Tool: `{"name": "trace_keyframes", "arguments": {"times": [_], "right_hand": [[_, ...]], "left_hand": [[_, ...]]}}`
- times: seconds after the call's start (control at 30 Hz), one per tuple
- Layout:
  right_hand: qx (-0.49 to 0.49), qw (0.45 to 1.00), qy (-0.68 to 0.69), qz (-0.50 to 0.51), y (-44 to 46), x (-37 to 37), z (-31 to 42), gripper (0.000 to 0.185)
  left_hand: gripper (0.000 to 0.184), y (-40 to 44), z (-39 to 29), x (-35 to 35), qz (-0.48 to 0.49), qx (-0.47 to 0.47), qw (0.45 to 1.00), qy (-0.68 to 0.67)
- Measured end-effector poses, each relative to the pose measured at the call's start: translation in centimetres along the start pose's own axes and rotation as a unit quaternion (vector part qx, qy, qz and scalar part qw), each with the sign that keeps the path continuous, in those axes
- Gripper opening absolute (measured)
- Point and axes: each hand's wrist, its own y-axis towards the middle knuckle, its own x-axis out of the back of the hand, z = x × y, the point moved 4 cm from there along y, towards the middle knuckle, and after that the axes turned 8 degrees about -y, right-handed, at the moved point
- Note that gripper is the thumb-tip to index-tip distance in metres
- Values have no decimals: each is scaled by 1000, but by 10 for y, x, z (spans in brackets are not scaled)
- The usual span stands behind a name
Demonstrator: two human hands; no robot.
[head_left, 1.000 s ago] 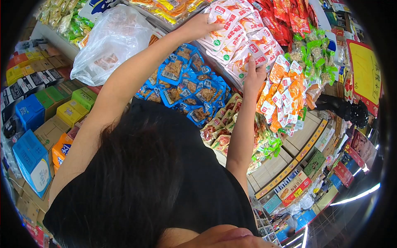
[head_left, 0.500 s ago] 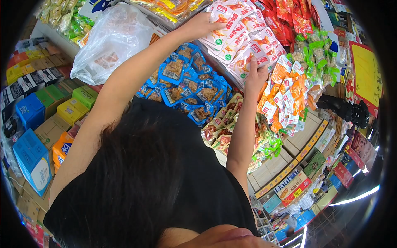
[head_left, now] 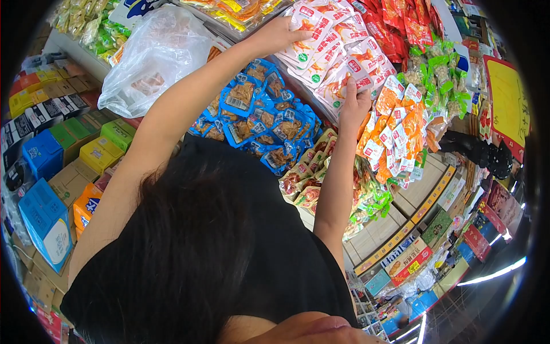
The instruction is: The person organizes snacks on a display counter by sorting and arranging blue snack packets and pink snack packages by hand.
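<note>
**Left hand (head_left: 278,37), right hand (head_left: 356,104) on white packets (head_left: 329,43)**

Both part-curled, one thumb each on a packet; hold beneath cannot be told. White packets overlapping, too many to count; tray edge (head_left: 299,90) toward many blue packets (head_left: 240,97), orange packets (head_left: 385,137) crowding right, open room above. Flat, red print. Farther left: plastic bag (head_left: 154,57), one

white snack packets (head_left: 332,54) with red lettering and green round marks, blue-edged snack pouches (head_left: 238,102) with brown contents, orange packets (head_left: 395,135) with white labels, red packets (head_left: 417,31), translucent white plastic bag (head_left: 157,57), black shirt (head_left: 275,229), yellow sign (head_left: 507,100) with red border, blue-and-white carton (head_left: 43,215)
</note>
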Motion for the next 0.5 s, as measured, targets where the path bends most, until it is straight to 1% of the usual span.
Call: {"name": "trace_keyframes", "arguments": {"times": [0.27,0.5], "right_hand": [[5,1000,6,-5,-1,-1,4,22],[-10,1000,-2,0,-1,0,2,23]], "left_hand": [[30,-2,-3,0,-4,18,999,29],[31,1,1,1,-8,8,1000,19]]}}
